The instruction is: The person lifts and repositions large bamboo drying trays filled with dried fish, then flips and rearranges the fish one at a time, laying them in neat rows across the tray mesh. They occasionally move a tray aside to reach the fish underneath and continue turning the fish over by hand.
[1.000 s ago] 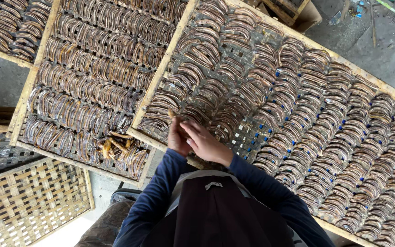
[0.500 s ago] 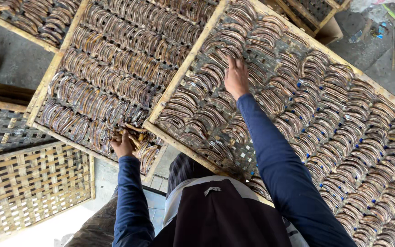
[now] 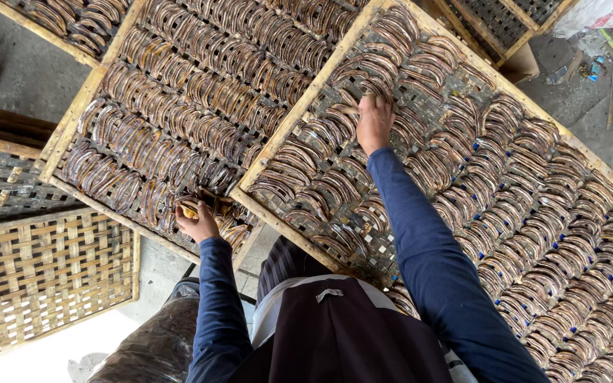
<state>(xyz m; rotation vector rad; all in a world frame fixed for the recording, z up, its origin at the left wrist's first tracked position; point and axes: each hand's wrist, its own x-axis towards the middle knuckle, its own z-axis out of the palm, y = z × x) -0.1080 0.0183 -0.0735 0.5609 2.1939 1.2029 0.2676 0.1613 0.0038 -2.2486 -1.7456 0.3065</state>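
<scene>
Two wooden-framed woven trays lie side by side, both covered with rows of curved brown pieces [image 3: 533, 191]. My right hand [image 3: 374, 122] reaches far into the right tray [image 3: 299, 117], fingers down on the curved pieces near its upper middle. My left hand [image 3: 194, 220] rests at the near corner of the left tray [image 3: 72, 120], fingers curled on a small yellowish-brown piece [image 3: 191, 208] among a loose pile. Both arms wear blue sleeves.
Bare woven trays [image 3: 37, 269] lie at the lower left. Another filled tray [image 3: 72, 21] sits at the top left. Grey concrete floor [image 3: 8, 71] shows between them. A dark plastic-wrapped bundle [image 3: 150, 347] lies by my left side.
My hands were together at the right tray's near edge. They have split: the right reached deep into the right tray, the left went to the left tray's corner.
</scene>
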